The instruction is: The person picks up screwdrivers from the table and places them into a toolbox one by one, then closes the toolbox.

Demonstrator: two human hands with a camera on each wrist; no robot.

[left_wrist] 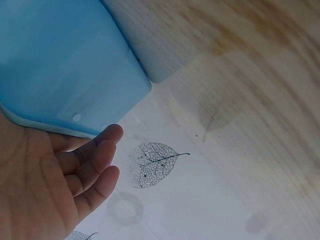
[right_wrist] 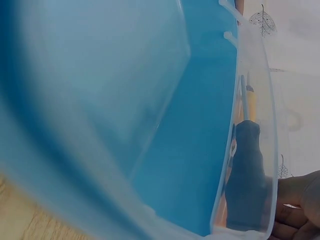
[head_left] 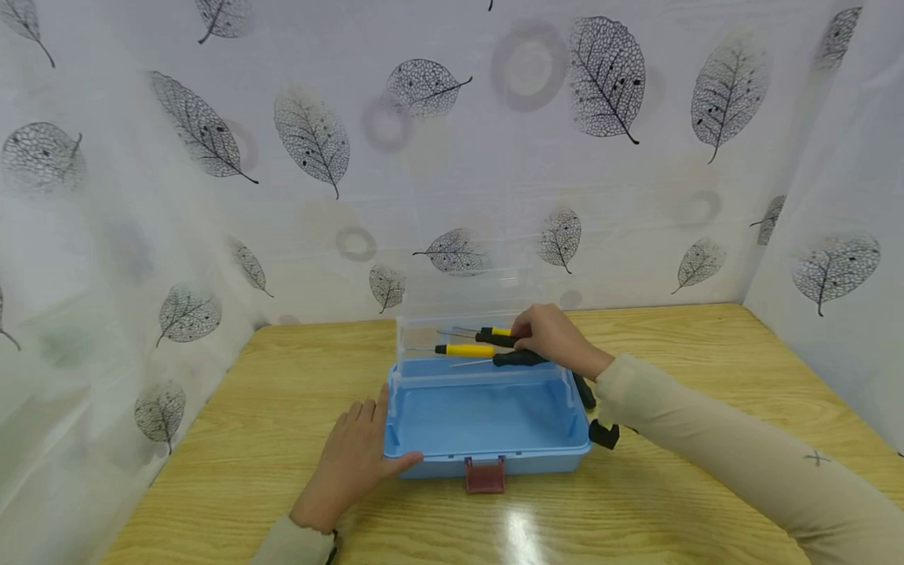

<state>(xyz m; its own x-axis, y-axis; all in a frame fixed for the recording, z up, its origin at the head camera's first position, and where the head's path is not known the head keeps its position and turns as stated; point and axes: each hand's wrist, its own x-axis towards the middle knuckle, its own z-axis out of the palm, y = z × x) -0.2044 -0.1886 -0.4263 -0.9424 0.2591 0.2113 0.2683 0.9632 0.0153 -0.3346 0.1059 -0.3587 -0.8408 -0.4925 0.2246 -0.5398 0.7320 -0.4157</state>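
Observation:
A light blue toolbox (head_left: 487, 463) stands on the table, its clear lid (head_left: 466, 298) raised at the back. Along its rear edge a clear tray (head_left: 404, 345) holds several screwdrivers, among them a yellow-handled screwdriver (head_left: 466, 351) and a thick black-handled screwdriver (head_left: 519, 359). My right hand (head_left: 558, 336) is at the tray, fingertips pinching the handle end of a black screwdriver (head_left: 496, 340); the wrist partly covers the grip. In the right wrist view, that hand (right_wrist: 295, 215) lies beyond the tray wall. My left hand (head_left: 363, 447) rests against the toolbox's front left corner, thumb over the front rim.
Black-handled tools (head_left: 603, 434) lie beside the toolbox's right end, partly under my sleeve. A maroon latch (head_left: 485, 475) hangs at the front. The wooden table (head_left: 297, 377) backs onto a leaf-patterned curtain (head_left: 452, 157).

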